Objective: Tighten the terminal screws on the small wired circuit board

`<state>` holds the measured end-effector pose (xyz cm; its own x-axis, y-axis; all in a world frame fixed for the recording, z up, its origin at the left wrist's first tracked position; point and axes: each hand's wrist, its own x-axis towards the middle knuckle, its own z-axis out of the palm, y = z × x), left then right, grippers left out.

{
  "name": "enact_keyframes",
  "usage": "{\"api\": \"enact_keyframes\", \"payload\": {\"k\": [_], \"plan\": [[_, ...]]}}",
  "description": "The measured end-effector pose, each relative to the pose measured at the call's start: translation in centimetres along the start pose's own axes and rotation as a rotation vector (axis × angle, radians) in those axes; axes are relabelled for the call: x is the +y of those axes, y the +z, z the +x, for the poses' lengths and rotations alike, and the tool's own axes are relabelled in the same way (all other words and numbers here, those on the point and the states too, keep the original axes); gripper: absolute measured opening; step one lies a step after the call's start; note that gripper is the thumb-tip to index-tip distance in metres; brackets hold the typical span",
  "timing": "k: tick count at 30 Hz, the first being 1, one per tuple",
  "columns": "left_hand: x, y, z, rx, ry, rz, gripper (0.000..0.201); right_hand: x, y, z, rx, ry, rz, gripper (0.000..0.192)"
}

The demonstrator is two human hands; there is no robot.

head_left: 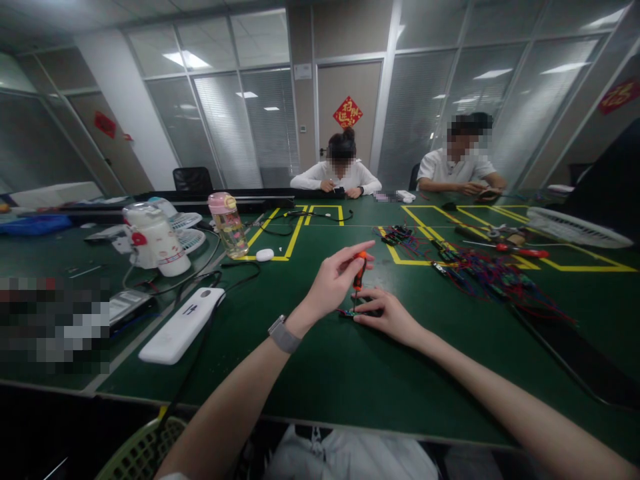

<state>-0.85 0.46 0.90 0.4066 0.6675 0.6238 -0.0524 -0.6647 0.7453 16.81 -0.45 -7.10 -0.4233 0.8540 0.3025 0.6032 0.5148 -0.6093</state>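
My left hand (334, 277) is closed around the orange and black handle of a small screwdriver (358, 273). The screwdriver stands nearly upright, its shaft pointing down at a small circuit board (346, 313) on the green table. Whether the tip sits in a screw is too small to tell. My right hand (385, 312) lies low on the table, its fingertips pressed on the board's right end and close to the shaft. Part of the board is hidden under those fingers.
Wired circuit boards (490, 273) lie heaped at right, near red-handled pliers (523, 250) and a black panel (575, 353). At left are a white power bank (183, 327), a bottle (227, 227), a white flask (165, 243) and cables. Two people sit across the table (310, 380).
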Motion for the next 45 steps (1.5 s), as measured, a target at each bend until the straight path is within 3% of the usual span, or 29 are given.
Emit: {"api": "enact_keyframes", "payload": {"k": [4,9,13,18,23,28,33,38,43,45], "plan": [[-0.33,0.13,-0.07,0.12,0.024,0.167,0.023,-0.13,-0.02,0.02,-0.002,0.001,-0.002,0.016],[-0.34,0.16,-0.07,0.054,0.031,0.054,0.03,-0.23,-0.08,0.04,-0.003,0.002,-0.004,0.016],[-0.31,0.09,-0.07,0.191,0.085,0.247,0.019,-0.02,0.02,0.05,0.005,0.001,-0.008,0.016],[-0.35,0.07,-0.06,0.079,0.105,0.2,0.03,0.42,0.23,0.06,0.013,-0.011,-0.006,0.016],[-0.1,0.21,-0.23,0.204,0.163,0.385,0.02,0.48,0.3,0.04,0.023,-0.013,-0.01,0.016],[-0.21,0.23,-0.23,0.042,0.116,0.183,0.034,0.43,0.29,0.05,0.022,-0.009,-0.008,0.016],[-0.6,0.01,-0.05,0.203,0.131,0.335,0.029,0.54,0.29,0.04,0.018,-0.011,-0.015,0.016],[-0.85,-0.15,0.03,0.07,0.068,0.177,0.037,0.65,0.36,0.02,0.028,-0.024,-0.002,0.016],[-0.85,-0.07,-0.08,0.146,0.133,0.312,0.03,0.5,0.28,0.06,0.011,-0.012,-0.019,0.016],[-0.85,0.0,-0.14,0.109,0.118,0.267,0.031,0.45,0.25,0.08,0.01,-0.008,-0.018,0.017]]}}
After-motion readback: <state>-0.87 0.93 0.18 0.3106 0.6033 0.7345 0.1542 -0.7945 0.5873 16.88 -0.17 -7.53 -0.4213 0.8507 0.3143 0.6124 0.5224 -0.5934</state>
